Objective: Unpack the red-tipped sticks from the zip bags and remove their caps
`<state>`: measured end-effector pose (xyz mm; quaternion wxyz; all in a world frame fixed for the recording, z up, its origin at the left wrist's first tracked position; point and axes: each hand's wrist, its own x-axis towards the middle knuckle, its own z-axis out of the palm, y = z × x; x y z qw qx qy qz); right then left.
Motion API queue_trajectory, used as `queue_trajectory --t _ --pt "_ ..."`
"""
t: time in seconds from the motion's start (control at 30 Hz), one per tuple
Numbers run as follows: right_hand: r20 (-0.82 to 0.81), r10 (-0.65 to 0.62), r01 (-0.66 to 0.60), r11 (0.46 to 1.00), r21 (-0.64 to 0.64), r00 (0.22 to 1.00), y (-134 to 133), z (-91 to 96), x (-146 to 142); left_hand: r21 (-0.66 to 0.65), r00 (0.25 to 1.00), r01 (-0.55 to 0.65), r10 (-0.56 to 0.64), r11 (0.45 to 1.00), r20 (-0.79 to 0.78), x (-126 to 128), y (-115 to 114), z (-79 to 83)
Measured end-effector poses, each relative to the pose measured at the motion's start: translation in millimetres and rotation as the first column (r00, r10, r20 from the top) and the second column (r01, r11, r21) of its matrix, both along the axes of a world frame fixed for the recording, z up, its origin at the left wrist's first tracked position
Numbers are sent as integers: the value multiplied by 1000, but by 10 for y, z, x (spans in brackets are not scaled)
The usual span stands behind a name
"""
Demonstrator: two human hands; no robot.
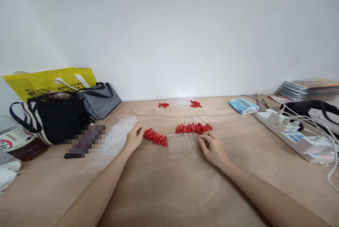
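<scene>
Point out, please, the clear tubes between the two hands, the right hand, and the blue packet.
Clear tubes (183,145): head view, on the middle of their row.
Right hand (214,148): head view, on its middle, behind the fingers.
Blue packet (243,106): head view, on its upper face.

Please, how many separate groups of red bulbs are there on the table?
4: one row by the left hand; one fanned row beyond the bare clear tubes; one left pile and one right pile near the wall. The left hand may hide single bulbs.
</scene>
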<state>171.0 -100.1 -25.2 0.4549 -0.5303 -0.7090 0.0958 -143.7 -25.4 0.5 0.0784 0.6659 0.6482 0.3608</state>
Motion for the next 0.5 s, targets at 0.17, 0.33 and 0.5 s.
queue_trajectory --t 0.17,0.33,0.5 --pt "73 -31 31 1000 -2 997 31 -5 70 186 991 84 -64 979 -114 279 -135 177" --pt "134 -30 27 999 19 991 35 5 97 45 866 380 -338 924 -370 846 -206 311" --pt "101 -39 37 999 18 994 56 -4 139 -20 813 366 -330 930 -480 1176 -73 315"
